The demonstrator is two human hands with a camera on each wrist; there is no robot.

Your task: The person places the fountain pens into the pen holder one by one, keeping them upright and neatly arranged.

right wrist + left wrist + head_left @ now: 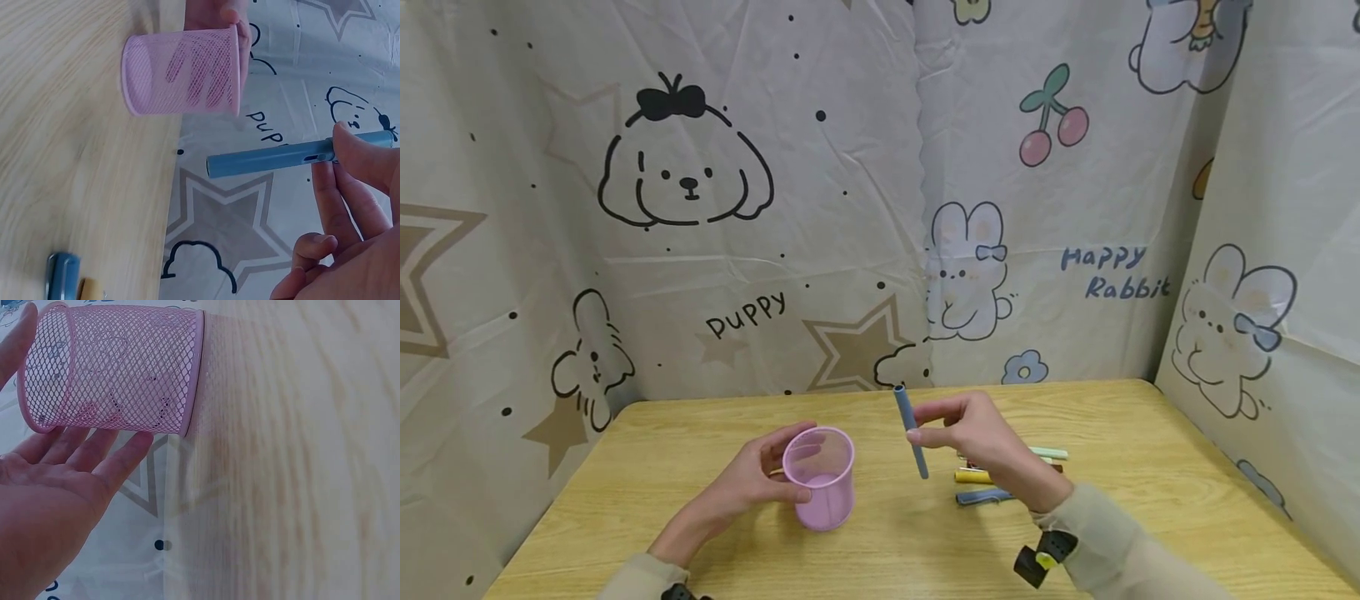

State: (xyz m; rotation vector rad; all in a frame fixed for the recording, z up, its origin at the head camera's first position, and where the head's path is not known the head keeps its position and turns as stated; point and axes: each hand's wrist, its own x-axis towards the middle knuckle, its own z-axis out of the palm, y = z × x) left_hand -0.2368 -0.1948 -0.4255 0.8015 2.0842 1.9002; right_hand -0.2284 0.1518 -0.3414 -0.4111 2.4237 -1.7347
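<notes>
A pink mesh pen cup (825, 507) stands upright on the table, its opening facing up. My left hand (751, 477) holds it from the left, thumb at the near side and fingers behind; in the left wrist view the fingertips (139, 445) lie along the mesh wall. To the right of the cup, my right hand (981, 429) pinches a blue pen (919, 458) between thumb and fingers. This pen is held nearly upright above the table, apart from the cup. In the right wrist view its lower end (219, 165) points toward the table.
Several pens lie on the wooden table (895, 567) under and beside my right forearm: a yellow one (972, 477), another blue one (979, 497) and a light green one (1049, 453) among them. A printed curtain (850, 208) closes off the back and sides.
</notes>
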